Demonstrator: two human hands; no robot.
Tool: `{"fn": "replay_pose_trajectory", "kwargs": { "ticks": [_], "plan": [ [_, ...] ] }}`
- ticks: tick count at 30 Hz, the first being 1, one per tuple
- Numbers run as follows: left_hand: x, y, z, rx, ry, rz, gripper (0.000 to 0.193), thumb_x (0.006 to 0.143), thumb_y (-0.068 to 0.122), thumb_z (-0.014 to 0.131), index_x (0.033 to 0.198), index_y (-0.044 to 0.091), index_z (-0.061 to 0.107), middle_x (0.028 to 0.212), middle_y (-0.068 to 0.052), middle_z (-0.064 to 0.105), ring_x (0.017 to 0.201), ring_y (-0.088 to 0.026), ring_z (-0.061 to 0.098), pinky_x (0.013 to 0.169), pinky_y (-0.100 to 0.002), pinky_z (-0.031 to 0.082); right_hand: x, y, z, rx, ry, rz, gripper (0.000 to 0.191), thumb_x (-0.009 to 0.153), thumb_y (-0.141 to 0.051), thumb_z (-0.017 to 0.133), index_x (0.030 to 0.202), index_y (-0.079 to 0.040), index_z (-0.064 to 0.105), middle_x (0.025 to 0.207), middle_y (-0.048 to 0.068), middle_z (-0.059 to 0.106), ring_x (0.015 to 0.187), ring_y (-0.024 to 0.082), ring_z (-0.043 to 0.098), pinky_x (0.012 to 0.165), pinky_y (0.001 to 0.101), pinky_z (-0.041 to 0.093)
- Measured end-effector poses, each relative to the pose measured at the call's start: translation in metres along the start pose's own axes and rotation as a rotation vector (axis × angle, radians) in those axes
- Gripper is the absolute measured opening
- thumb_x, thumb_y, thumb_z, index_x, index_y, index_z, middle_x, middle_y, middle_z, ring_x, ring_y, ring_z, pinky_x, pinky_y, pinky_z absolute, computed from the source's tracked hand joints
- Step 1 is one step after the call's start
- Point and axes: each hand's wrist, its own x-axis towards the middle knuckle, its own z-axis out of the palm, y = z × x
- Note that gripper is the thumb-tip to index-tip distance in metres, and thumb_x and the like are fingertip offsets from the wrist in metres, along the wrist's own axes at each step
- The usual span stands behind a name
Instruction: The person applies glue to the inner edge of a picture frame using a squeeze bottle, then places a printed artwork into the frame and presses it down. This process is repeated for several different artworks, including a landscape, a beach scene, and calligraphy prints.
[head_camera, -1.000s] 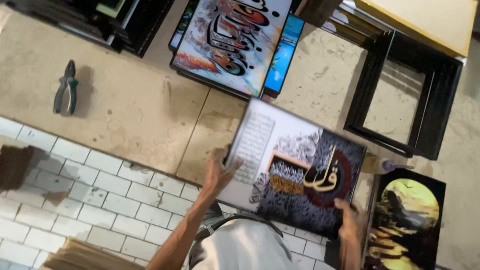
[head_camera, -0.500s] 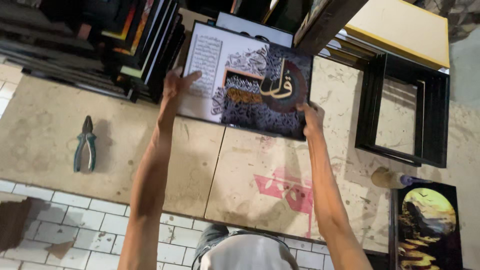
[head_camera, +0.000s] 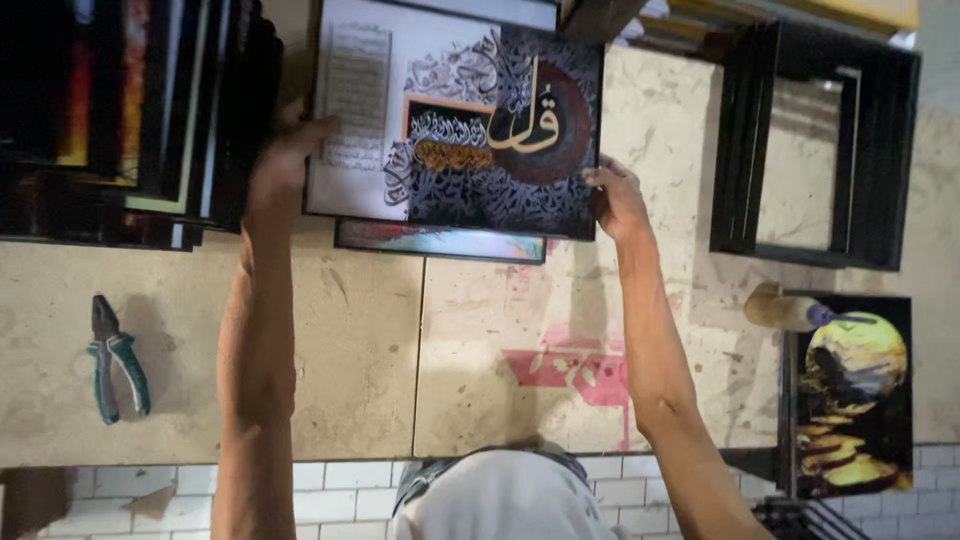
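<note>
A framed calligraphy picture (head_camera: 455, 115), white on its left part and dark with gold lettering on the right, lies at the far side of the stone slab. My left hand (head_camera: 285, 160) grips its left edge and my right hand (head_camera: 615, 200) grips its lower right corner, both arms stretched forward. The picture rests over another framed picture (head_camera: 440, 242), whose colourful lower edge shows beneath it.
A stack of dark framed pictures (head_camera: 130, 120) stands at the far left. Pliers with teal handles (head_camera: 115, 365) lie on the slab at left. Empty black frames (head_camera: 815, 150) lie at right, with a dark and yellow picture (head_camera: 855, 395) and a small bottle (head_camera: 785, 310) below them. White tiles run along the near edge.
Both hands have carried the calligraphy picture from near my body away to the far side and set it over another framed picture.
</note>
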Motion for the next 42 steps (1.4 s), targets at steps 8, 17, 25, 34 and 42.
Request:
{"fn": "replay_pose_trajectory", "kwargs": {
  "ticks": [8, 17, 25, 34, 42],
  "plan": [
    [0.026, -0.039, -0.010, -0.060, 0.232, -0.238, 0.039, 0.093, 0.011, 0.077, 0.129, 0.004, 0.066, 0.111, -0.005, 0.074, 0.097, -0.015, 0.071, 0.082, -0.032, 0.059, 0.009, 0.027, -0.035, 0.125, -0.113, 0.048, 0.053, 0.075, 0.004, 0.059, 0.128, -0.001, 0.062, 0.098, 0.005, 0.071, 0.087, 0.018, 0.071, 0.085, 0.0325, 0.063],
    [0.011, -0.027, -0.010, -0.022, -0.025, 0.197, 0.027, 0.099, 0.004, 0.073, 0.125, 0.003, 0.065, 0.115, -0.004, 0.070, 0.105, -0.018, 0.069, 0.095, -0.037, 0.058, 0.007, 0.012, -0.014, 0.138, -0.115, -0.033, 0.049, 0.080, 0.003, 0.060, 0.129, 0.006, 0.061, 0.104, 0.007, 0.071, 0.098, 0.021, 0.071, 0.098, 0.0350, 0.060],
    [-0.008, -0.020, 0.004, 0.314, 0.138, 0.197, 0.028, 0.106, 0.018, 0.065, 0.128, 0.000, 0.066, 0.121, -0.011, 0.070, 0.111, -0.024, 0.064, 0.097, -0.036, 0.051, 0.015, 0.009, -0.015, -0.060, 0.002, -0.113, 0.054, 0.080, -0.007, 0.064, 0.133, 0.002, 0.063, 0.109, 0.009, 0.073, 0.095, 0.021, 0.071, 0.089, 0.0350, 0.061],
    [-0.066, -0.067, 0.023, 0.554, 0.487, 0.194, 0.042, 0.113, 0.031, 0.065, 0.127, -0.008, 0.062, 0.119, -0.014, 0.060, 0.109, -0.028, 0.054, 0.093, -0.037, 0.043, -0.074, 0.079, -0.048, -0.340, 0.094, -0.200, 0.040, 0.105, -0.038, 0.069, 0.121, -0.001, 0.069, 0.099, -0.003, 0.060, 0.096, 0.010, 0.058, 0.087, 0.0337, 0.055],
    [-0.052, -0.020, 0.039, 1.926, 0.595, 1.014, 0.026, 0.124, 0.007, 0.043, 0.129, -0.006, 0.065, 0.115, -0.016, 0.065, 0.100, -0.028, 0.060, 0.084, -0.040, 0.052, -0.067, 0.054, -0.002, -0.325, 0.173, -0.191, 0.052, 0.093, -0.040, 0.069, 0.132, -0.006, 0.065, 0.110, -0.004, 0.067, 0.100, 0.008, 0.063, 0.083, 0.0315, 0.055]
  ]
}}
